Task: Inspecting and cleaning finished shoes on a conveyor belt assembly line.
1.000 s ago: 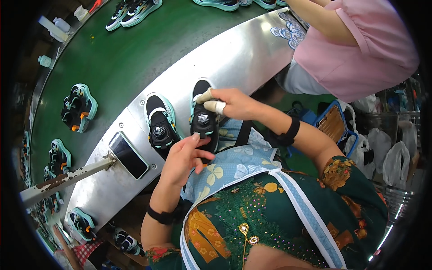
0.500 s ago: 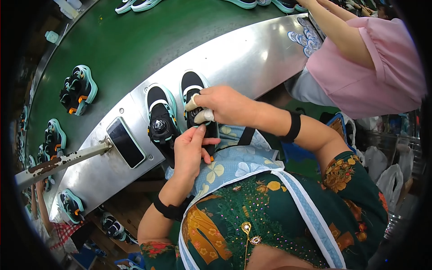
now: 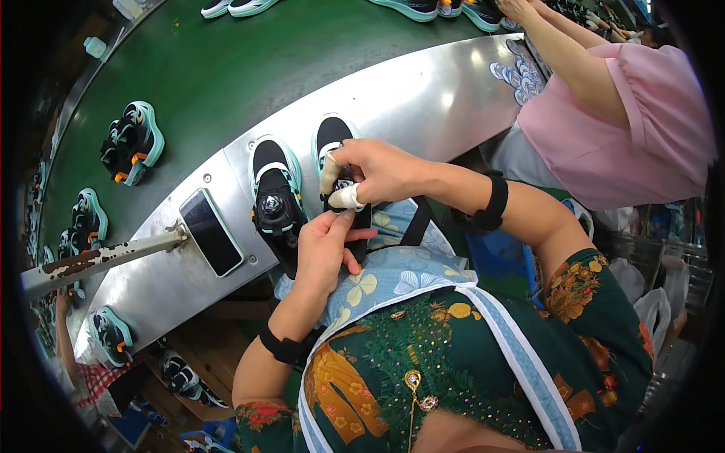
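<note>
A black sneaker with a mint-green sole [image 3: 329, 134] rests toe-away on the metal ledge, and both my hands work at its upper. My right hand [image 3: 385, 174] wears pale covers on thumb and forefinger, which close about the round dial on the tongue. Below it, my left hand [image 3: 323, 245] pinches the shoe near its opening with thumb and forefinger, the other fingers loosely curled. What lies exactly between the fingertips is hidden. Close on the left stands the matching sneaker [image 3: 271, 160], its clear-topped dial in plain sight and neither hand holding it.
A phone [image 3: 212, 232] lies on the metal ledge [image 3: 393, 90], beside a chipped metal bar [image 3: 106, 255]. Beyond runs a green belt [image 3: 204, 83] carrying more sneakers [image 3: 133, 143]. At right, a co-worker in pink [image 3: 604, 128] stands near a pile of round discs [image 3: 519, 77].
My right forefinger has bent further down toward the dial, the thumb drawing closer to it. My left hand keeps its pinch. The whole view has shifted slightly.
</note>
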{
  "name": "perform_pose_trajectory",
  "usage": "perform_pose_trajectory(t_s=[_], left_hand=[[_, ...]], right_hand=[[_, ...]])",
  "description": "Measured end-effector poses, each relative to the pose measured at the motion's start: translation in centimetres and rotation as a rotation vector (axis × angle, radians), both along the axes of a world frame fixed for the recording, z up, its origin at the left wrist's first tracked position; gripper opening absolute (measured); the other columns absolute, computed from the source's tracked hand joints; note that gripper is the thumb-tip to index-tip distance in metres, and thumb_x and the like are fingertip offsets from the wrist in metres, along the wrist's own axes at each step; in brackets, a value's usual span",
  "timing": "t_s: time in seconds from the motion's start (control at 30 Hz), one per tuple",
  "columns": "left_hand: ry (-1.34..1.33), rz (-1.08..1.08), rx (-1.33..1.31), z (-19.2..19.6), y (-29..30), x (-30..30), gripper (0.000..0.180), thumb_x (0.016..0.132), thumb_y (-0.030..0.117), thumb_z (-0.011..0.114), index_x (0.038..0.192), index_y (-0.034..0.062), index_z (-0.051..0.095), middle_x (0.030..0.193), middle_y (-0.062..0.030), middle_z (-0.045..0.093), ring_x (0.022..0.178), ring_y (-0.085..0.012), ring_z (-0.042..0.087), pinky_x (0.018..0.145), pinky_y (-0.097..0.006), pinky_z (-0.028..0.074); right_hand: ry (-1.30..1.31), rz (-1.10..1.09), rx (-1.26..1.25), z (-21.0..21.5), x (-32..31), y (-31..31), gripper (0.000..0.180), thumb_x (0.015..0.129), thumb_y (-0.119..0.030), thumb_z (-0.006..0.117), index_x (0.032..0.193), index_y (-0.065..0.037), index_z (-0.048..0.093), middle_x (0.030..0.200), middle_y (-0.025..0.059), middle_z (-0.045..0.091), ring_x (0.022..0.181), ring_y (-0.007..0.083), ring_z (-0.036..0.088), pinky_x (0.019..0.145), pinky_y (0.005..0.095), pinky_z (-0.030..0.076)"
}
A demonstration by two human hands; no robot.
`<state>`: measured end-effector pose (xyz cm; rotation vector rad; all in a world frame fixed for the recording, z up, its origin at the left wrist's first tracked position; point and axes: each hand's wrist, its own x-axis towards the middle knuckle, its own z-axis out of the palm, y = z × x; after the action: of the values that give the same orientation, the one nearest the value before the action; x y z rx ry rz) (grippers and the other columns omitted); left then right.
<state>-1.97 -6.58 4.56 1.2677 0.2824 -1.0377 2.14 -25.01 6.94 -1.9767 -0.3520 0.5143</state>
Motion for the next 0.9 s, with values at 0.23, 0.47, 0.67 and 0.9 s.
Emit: perform_pose_trajectory(t_s=[0.23,0.47,0.67,0.9], left_hand=[[-0.023,0.078,-0.059,0.0,-0.4,0.1,0.024,0.097,0.018,0.052,0.101,-0.0046,0.059,0.102,-0.0138,0.065,0.091,-0.0224,0.069,0.035,-0.021,0.044],[-0.036,0.110,-0.078,-0.2,-0.8,0.0,0.023,0.097,0.018,0.052,0.100,-0.0036,0.059,0.098,-0.0133,0.065,0.091,-0.0221,0.069,0.036,-0.022,0.045],[-0.206,-0.119,0.003,3.1,0.8,0.3,0.026,0.096,0.017,0.052,0.108,-0.0039,0.061,0.100,-0.0116,0.067,0.075,-0.0132,0.065,0.048,-0.023,0.048],[-1.136,-0.101,0.617,1.5,5.3,5.1,0.028,0.078,0.007,0.068,0.105,0.0042,0.065,0.101,-0.0037,0.058,0.091,-0.0138,0.052,0.072,-0.026,0.041]], right_hand=[[-0.132,0.116,-0.082,0.4,-0.4,-1.8,0.047,0.078,-0.003,0.062,0.124,-0.011,0.057,0.096,0.0121,0.054,0.082,0.0237,0.054,0.074,0.0354,0.045],[-0.734,-0.080,-0.326,-2.8,-4.6,-0.6,0.062,0.073,0.003,0.061,0.133,-0.014,0.054,0.107,0.0178,0.058,0.109,0.0342,0.054,0.094,0.0409,0.044],[-0.255,-0.044,-0.253,-0.6,-2.2,-3.4,0.060,0.076,0.008,0.051,0.130,-0.017,0.058,0.100,0.0154,0.058,0.092,0.0300,0.057,0.085,0.0333,0.045],[-0.346,-0.091,-0.199,-2.6,3.0,-1.9,0.046,0.086,-0.005,0.057,0.131,-0.013,0.055,0.098,0.0177,0.058,0.090,0.0322,0.058,0.081,0.0353,0.047]])
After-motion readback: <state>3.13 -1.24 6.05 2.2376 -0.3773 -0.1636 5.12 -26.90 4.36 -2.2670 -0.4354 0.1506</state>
